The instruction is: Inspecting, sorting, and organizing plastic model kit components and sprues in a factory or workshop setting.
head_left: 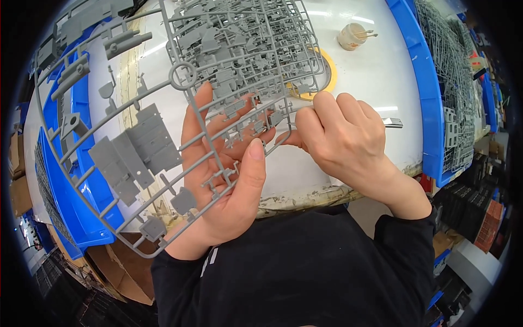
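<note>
A large grey plastic model-kit sprue [158, 188] is held up in front of me, tilted, its runners carrying flat panels and many small parts. My left hand [234, 185] grips it near its right end, thumb in front and fingers spread behind the runners. Close to the sprue's right edge is my right hand [346, 131], with its fingers curled into a fist and its thumb pointing at the small parts. What lies inside that fist is hidden. Just right of the fist shows the end of a silver metal piece [393, 123]; whether the hand holds it I cannot tell.
More grey sprues [234, 38] are piled on the white table [381, 71] beyond my hands. A yellow tape roll [328, 73] lies partly under them, near a small jar [353, 37] with sticks in it. Blue bins stand left [90, 218] and right [433, 147], the right one full of sprues.
</note>
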{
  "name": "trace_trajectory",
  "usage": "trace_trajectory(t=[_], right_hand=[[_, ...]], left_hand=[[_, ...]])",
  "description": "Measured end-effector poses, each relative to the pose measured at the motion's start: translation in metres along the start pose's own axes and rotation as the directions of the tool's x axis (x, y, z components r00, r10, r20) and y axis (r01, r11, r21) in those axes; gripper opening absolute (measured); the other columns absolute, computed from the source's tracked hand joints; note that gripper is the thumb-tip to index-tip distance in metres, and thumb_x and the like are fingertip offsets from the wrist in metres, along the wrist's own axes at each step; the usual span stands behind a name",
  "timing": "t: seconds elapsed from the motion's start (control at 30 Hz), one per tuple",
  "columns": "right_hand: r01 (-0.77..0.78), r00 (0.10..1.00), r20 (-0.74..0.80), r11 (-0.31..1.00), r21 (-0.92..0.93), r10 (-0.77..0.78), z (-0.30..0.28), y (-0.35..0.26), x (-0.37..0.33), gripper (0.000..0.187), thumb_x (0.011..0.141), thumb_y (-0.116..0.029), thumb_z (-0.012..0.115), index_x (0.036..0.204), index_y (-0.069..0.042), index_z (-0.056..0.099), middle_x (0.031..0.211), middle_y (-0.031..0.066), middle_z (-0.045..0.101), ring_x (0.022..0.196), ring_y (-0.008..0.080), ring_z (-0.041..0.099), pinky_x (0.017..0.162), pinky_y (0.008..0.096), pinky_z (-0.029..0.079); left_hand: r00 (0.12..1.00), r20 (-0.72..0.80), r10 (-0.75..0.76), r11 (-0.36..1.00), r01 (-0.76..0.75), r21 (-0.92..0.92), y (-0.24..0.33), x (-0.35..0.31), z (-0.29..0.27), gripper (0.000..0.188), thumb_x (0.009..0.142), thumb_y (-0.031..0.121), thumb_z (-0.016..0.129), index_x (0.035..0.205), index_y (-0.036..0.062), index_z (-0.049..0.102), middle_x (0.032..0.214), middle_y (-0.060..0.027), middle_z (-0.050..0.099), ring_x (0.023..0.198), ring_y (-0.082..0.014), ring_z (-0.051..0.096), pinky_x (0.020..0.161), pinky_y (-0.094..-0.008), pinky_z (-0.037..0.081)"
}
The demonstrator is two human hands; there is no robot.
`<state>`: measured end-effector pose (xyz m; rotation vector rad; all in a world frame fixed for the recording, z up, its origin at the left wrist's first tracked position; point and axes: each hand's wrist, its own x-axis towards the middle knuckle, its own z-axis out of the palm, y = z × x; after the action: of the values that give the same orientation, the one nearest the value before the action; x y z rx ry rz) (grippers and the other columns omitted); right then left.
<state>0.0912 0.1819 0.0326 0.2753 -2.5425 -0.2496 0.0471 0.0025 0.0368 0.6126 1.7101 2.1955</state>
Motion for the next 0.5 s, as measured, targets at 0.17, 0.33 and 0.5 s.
trace_trajectory(t=[0.17, 0.33, 0.5], right_hand=[[-0.024, 0.990, 0.139, 0.991, 0.131, 0.006, -0.006, -0.002, 0.000, 0.032, 0.074, -0.027, 0.070, 0.060, -0.013, 0.044, 0.062, -0.0004, 0.037, 0.050, 0.0126, 0.032, 0.043, 0.0242, 0.025], [-0.285, 0.878, 0.474, 0.729, 0.623, -0.062, -0.016, 0.011, 0.000, 0.031, 0.082, -0.023, 0.070, 0.064, -0.009, 0.048, 0.058, -0.0005, 0.041, 0.049, 0.0120, 0.035, 0.046, 0.0236, 0.030], [-0.617, 0.750, 0.631, 0.132, 0.776, -0.198, -0.017, 0.019, 0.001, 0.027, 0.084, -0.018, 0.070, 0.066, -0.006, 0.053, 0.054, -0.0016, 0.043, 0.048, 0.0101, 0.035, 0.047, 0.0231, 0.031]], left_hand=[[1.000, -0.013, 0.002, 1.000, -0.002, -0.003, -0.001, 0.000, 0.003, 0.071, 0.087, -0.008, 0.050, 0.147, 0.0014, 0.011, 0.129, -0.0248, 0.048, 0.102, -0.0240, 0.062, 0.087, -0.0320, 0.054], [1.000, -0.013, 0.014, 1.000, -0.014, -0.003, -0.002, 0.001, 0.003, 0.071, 0.087, -0.008, 0.050, 0.147, 0.0015, 0.012, 0.130, -0.0248, 0.047, 0.099, -0.0235, 0.062, 0.087, -0.0323, 0.054], [0.998, -0.013, -0.058, 0.993, 0.056, -0.103, 0.002, 0.003, 0.001, 0.070, 0.088, -0.007, 0.050, 0.147, 0.0034, 0.013, 0.133, -0.0256, 0.045, 0.101, -0.0249, 0.062, 0.089, -0.0358, 0.053]])
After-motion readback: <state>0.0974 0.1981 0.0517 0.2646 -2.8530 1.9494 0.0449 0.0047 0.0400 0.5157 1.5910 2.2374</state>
